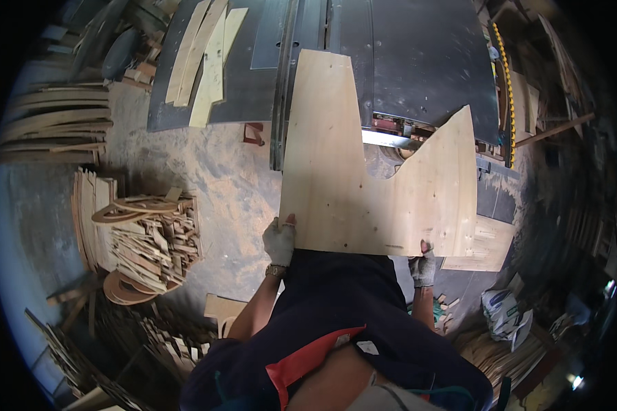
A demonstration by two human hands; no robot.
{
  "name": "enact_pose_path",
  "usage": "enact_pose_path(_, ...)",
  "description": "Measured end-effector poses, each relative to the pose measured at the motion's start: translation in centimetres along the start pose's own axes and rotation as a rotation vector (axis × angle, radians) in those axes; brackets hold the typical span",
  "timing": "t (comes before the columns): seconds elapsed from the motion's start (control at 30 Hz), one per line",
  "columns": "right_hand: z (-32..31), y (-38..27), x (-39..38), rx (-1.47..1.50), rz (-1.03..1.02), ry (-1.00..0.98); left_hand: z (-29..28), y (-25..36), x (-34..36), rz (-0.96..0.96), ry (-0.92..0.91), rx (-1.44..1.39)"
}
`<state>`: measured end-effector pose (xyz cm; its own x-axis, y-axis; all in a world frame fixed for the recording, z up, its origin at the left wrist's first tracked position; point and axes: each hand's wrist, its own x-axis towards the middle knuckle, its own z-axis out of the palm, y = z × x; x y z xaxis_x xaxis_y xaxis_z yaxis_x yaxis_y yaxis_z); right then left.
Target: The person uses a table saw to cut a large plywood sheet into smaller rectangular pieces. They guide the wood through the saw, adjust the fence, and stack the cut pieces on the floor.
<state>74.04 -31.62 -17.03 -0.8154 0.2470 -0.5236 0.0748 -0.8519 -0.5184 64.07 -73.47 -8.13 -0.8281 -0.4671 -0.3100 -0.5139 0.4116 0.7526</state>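
Observation:
A large pale wooden board with a deep curved notch in its far edge is held level in front of my body. My left hand, in a grey-white glove with the fingertips bare, grips its near left corner. Along the near edge toward the right, my right hand holds the board with the thumb on top; its other fingers are hidden underneath. The board's long left arm reaches over the dark machine table, beside a slotted metal rail.
Several loose wood strips lie on the table's left part. A yellow chain-like strip runs along its right side. Offcuts are heaped at the left, near stacked curved pieces. Another board lies at the right, and a white sack stands nearby.

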Motion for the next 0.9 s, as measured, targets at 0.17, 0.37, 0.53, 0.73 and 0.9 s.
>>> enact_pose_path(0.17,0.8,1.3,5.0,-0.025,-0.179,0.110,2.9,0.0,3.4,-0.003,-0.071,-0.230)
enact_pose_path(0.37,0.2,4.0,9.0,-0.275,-0.089,0.171,3.3,1.5,4.2,0.632,0.121,0.495)
enact_pose_path(0.53,0.9,4.9,11.6,-0.299,-0.125,0.197,2.6,2.3,3.3,0.952,-0.295,0.718)
enact_pose_path(0.73,3.3,4.1,12.1,-0.252,-0.130,0.255,3.4,3.2,3.2,0.952,-0.311,0.699)
enact_pose_path(0.9,5.3,3.1,13.3,-0.257,-0.138,0.293,3.9,3.6,3.9,0.952,-0.264,0.724)
